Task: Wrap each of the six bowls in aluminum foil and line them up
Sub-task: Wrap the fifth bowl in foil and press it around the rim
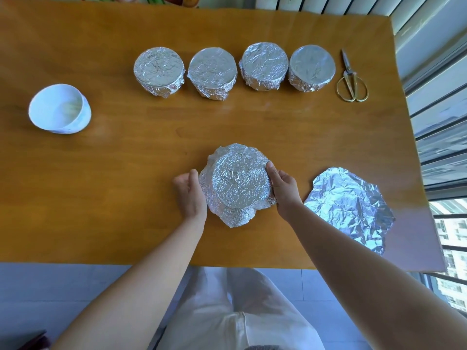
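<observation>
Both hands were closed on the held bowl point(240, 184). The left hand point(190, 194) cupped its left flank and the right hand point(285, 190) clasped the right flank with the thumb up on the rim; the fingers beyond were hidden. The held bowl was covered all over in crinkled foil, with a loose bunch of foil sticking out on its near side, so the wrap looked unfinished there. The bowl itself was probably stiff, breakable and light, while its foil skin was thin, slick and easy to tear or dent. It seemed best held by the sides with flat palms, pressing the loose folds inward rather than pinching them. Beyond the held bowl, four wrapped bowls point(212, 72) stood in a row, close together and flat side up. Scissors point(351, 79) lay just past the row's right end. Far to the left of the held bowl, a bare bowl point(58, 108) lay tipped on its side. Just to the right of the held bowl, a crumpled foil sheet point(351, 205) lay flat. All of it sat on the table point(126, 160).
</observation>
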Tool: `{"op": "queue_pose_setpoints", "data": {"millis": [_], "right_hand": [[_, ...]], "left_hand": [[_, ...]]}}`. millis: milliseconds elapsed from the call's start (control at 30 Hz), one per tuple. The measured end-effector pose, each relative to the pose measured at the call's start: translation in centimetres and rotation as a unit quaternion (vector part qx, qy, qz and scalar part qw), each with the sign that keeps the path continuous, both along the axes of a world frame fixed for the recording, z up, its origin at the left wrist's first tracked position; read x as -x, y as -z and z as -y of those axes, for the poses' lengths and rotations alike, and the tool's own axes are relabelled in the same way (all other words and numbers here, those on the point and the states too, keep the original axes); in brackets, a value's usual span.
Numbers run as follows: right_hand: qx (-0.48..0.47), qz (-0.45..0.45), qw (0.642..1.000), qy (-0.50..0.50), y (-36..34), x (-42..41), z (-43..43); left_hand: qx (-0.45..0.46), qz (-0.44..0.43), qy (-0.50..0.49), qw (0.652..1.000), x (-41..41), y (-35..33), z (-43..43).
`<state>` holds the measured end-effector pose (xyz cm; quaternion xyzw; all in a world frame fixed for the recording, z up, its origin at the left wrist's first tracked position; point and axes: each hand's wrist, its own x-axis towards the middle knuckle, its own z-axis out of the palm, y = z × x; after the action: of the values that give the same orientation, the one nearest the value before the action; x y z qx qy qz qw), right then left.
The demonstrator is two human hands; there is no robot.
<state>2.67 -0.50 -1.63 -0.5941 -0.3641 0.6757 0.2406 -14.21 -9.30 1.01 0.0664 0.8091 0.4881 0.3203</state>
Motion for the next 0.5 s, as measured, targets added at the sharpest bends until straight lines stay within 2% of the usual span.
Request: {"op": "queue_pose_setpoints", "data": {"millis": [67, 133, 167, 267, 367, 400, 500], "right_hand": [[-0.004, 0.004, 1.0, 0.0, -0.2, -0.1, -0.1], [-0.016, 0.003, 1.0, -0.006, -0.4, 0.0, -0.1], [-0.015, 0.003, 1.0, -0.007, -0.6, 0.0, 0.0], [-0.019, 0.018, 1.0, -0.01, -1.1, -0.1, 0.0], [-0.018, 0.03, 0.999, -0.014, -1.0, -0.4, 0.0], [-0.018, 0.035, 0.999, -0.015, -1.3, -0.4, 0.0], [-0.012, 0.047, 0.999, -0.024, -1.3, -0.4, 0.0]], "left_hand": [[0.001, -0.158, 0.043, 0.986, 0.5, 0.1, 0.3], [-0.013, -0.312, 0.145, 0.939, 0.4, -0.4, 0.0], [-0.032, -0.362, 0.212, 0.907, 0.1, -0.9, -0.3], [-0.041, -0.397, 0.409, 0.82, -1.4, -1.3, -1.3], [0.036, -0.449, 0.515, 0.73, -2.7, -0.5, -1.6], [0.062, -0.459, 0.53, 0.711, -2.9, -0.2, -1.7], [0.114, -0.48, 0.531, 0.688, -2.8, 0.8, -1.7]]}}
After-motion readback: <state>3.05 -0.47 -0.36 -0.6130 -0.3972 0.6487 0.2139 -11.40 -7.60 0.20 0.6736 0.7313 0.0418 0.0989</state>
